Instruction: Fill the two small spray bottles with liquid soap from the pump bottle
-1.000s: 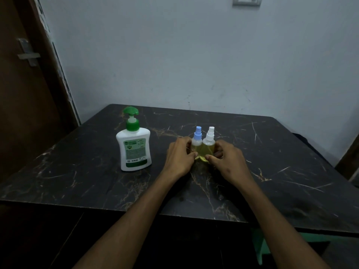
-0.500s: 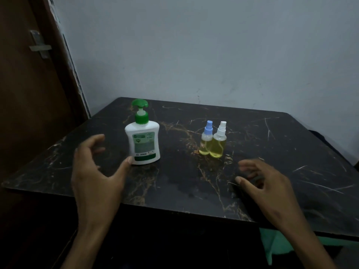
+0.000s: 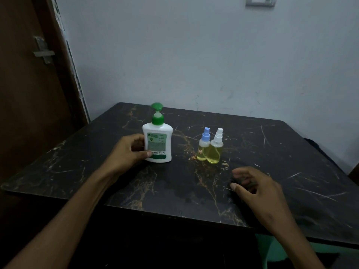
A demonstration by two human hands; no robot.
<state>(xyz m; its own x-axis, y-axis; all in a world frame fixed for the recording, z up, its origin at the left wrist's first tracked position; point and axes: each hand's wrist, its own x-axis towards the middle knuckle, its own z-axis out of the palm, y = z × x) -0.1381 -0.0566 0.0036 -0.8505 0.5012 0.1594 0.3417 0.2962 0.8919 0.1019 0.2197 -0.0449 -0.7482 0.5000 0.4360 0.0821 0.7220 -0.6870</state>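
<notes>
A white pump bottle (image 3: 160, 141) with a green pump head stands upright on the black marble table (image 3: 281, 152). My left hand (image 3: 128, 152) wraps its left side, thumb across the label. To its right stand two small spray bottles side by side and touching, both holding yellow liquid: one with a blue cap (image 3: 203, 147) and one with a white cap (image 3: 215, 149). My right hand (image 3: 254, 188) hovers low over the table in front of them, fingers loosely curled, holding nothing.
A brown door (image 3: 29, 94) with a metal latch stands at the left. A pale wall runs behind the table, with a switch plate (image 3: 260, 0) at the top. Something green (image 3: 275, 249) shows below the table's near right edge.
Both hands left the two spray bottles and drew back. My left hand then moved forward and closed around the pump bottle. My right hand stays low near the front of the table.
</notes>
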